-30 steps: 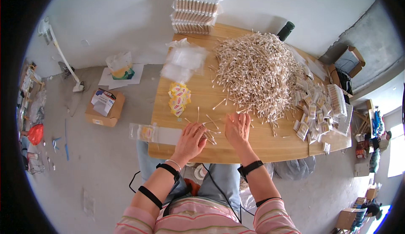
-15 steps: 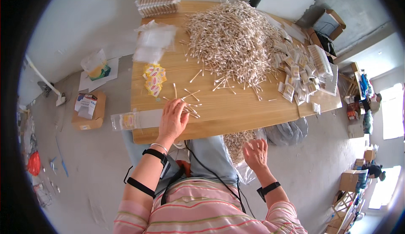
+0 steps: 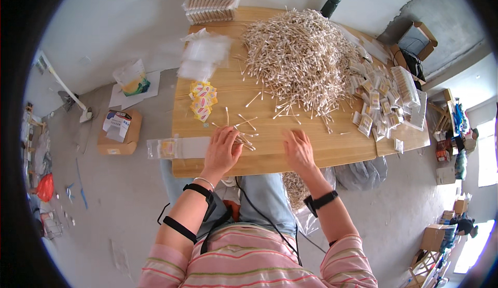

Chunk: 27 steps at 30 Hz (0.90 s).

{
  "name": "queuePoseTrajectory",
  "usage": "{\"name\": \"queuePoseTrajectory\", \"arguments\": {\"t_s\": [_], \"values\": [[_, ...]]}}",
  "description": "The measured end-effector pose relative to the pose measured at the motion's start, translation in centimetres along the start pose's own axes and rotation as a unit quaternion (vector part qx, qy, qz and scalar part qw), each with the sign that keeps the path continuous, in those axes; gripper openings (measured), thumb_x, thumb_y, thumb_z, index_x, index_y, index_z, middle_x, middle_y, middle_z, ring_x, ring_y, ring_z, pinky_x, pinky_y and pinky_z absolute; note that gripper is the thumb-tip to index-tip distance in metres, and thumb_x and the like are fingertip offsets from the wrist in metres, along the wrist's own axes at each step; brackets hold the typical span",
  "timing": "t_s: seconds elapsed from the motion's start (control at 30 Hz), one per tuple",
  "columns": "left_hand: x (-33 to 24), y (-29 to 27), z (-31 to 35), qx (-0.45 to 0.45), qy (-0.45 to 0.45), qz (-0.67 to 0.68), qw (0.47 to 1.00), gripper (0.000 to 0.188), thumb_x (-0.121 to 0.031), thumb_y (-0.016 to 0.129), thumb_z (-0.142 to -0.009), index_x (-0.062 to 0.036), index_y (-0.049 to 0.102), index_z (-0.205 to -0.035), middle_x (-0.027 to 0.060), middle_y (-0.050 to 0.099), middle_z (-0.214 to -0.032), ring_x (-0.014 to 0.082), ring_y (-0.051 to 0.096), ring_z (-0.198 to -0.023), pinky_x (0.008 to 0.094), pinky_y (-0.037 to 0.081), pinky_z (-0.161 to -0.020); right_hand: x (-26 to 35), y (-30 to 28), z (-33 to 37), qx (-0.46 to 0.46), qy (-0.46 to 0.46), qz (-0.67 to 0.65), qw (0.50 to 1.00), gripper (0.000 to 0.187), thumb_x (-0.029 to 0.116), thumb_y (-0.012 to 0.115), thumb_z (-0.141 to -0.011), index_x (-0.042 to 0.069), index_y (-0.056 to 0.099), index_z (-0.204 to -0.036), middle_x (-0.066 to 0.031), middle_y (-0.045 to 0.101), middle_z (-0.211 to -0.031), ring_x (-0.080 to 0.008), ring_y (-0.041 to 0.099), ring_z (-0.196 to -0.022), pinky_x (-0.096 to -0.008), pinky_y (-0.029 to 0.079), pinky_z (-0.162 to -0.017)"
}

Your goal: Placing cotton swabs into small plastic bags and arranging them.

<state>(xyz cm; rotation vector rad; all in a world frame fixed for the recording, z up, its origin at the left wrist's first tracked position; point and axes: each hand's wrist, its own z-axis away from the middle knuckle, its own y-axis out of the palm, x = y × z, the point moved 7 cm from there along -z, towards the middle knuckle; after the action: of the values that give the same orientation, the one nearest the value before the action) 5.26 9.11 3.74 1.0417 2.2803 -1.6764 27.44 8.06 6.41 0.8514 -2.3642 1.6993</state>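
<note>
My left hand [image 3: 223, 150] rests low on the near left of the wooden table [image 3: 259, 158], its fingers curled round a few cotton swabs [image 3: 245, 141] whose tips stick out beside the thumb. Loose swabs lie crossed just beyond its fingertips. Left of that hand is a clear flat bag [image 3: 165, 148] with a row of swabs and a yellow label inside. My right hand [image 3: 299, 152] hovers at the table's near edge, fingers smeared by motion; nothing shows in it. A big heap of cotton swabs [image 3: 298, 59] covers the far middle.
Yellow-and-white labels [image 3: 203, 100] and clear empty bags [image 3: 205, 57] lie on the left side. Stacked swab packs [image 3: 210, 1] stand at the far left, a dark bottle [image 3: 330, 6] behind the heap. Small filled packs [image 3: 376, 98] are piled right. A cardboard box [image 3: 122, 137] sits on the floor.
My right hand has risen from beside my lap, forward and left, to the table's near edge. The left hand stays over the swabs. The whole view has shifted slightly.
</note>
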Motion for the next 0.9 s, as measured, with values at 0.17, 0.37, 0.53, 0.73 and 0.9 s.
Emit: {"name": "queuePoseTrajectory", "arguments": {"t_s": [0.17, 0.37, 0.53, 0.73, 0.9], "values": [[-0.1, 0.4, -0.3, 0.020, -0.009, 0.003, 1.000, 0.040, -0.019, 0.068, -0.081, -0.0093, 0.055, -0.117, 0.0111, 0.052, -0.125, 0.0343, 0.046, -0.121, 0.0452, 0.041, -0.102, 0.8, 5.1, -4.3, 0.039, -0.015, -0.003, 0.999, 0.049, 0.001, 0.050, -0.080, 0.001, 0.040, -0.129, -0.0163, 0.063, -0.111, -0.0344, 0.044, -0.124, -0.0464, 0.035, -0.100], [0.0, -0.1, 0.0, 0.014, -0.028, 0.015, 0.999, 0.040, -0.017, 0.068, -0.081, -0.0103, 0.055, -0.118, 0.0107, 0.052, -0.124, 0.0341, 0.046, -0.121, 0.0448, 0.041, -0.101, 1.5, 4.5, -2.0, 0.057, -0.029, -0.002, 0.998, 0.045, 0.001, 0.049, -0.083, 0.002, 0.045, -0.128, -0.0128, 0.062, -0.115, -0.0328, 0.048, -0.121, -0.0461, 0.038, -0.099], [0.1, 0.2, -0.1, 0.006, -0.011, 0.026, 1.000, 0.040, -0.016, 0.068, -0.081, -0.0090, 0.054, -0.118, 0.0117, 0.052, -0.124, 0.0341, 0.047, -0.120, 0.0456, 0.041, -0.101, 1.6, 0.3, 4.6, 0.073, -0.042, 0.001, 0.996, 0.043, 0.001, 0.053, -0.084, 0.005, 0.048, -0.127, -0.0128, 0.062, -0.114, -0.0330, 0.054, -0.114, -0.0459, 0.041, -0.095], [0.2, 0.2, -0.1, -0.004, 0.001, 0.010, 1.000, 0.040, -0.017, 0.067, -0.081, -0.0090, 0.054, -0.118, 0.0105, 0.053, -0.123, 0.0328, 0.048, -0.120, 0.0451, 0.041, -0.100, 0.0, -4.7, 12.9, 0.060, 0.007, 0.019, 0.998, 0.040, -0.003, 0.058, -0.081, 0.005, 0.053, -0.120, -0.0144, 0.062, -0.108, -0.0330, 0.057, -0.106, -0.0456, 0.044, -0.091], [-0.1, 0.4, -0.2, -0.009, 0.006, 0.018, 1.000, 0.040, -0.014, 0.069, -0.079, -0.0077, 0.056, -0.116, 0.0111, 0.054, -0.123, 0.0326, 0.049, -0.119, 0.0446, 0.041, -0.102, -4.5, -6.4, 19.0, 0.073, 0.120, 0.063, 0.988, 0.016, 0.002, 0.065, -0.079, 0.007, 0.061, -0.094, -0.0102, 0.065, -0.085, -0.0300, 0.063, -0.083, -0.0393, 0.052, -0.072]]}}
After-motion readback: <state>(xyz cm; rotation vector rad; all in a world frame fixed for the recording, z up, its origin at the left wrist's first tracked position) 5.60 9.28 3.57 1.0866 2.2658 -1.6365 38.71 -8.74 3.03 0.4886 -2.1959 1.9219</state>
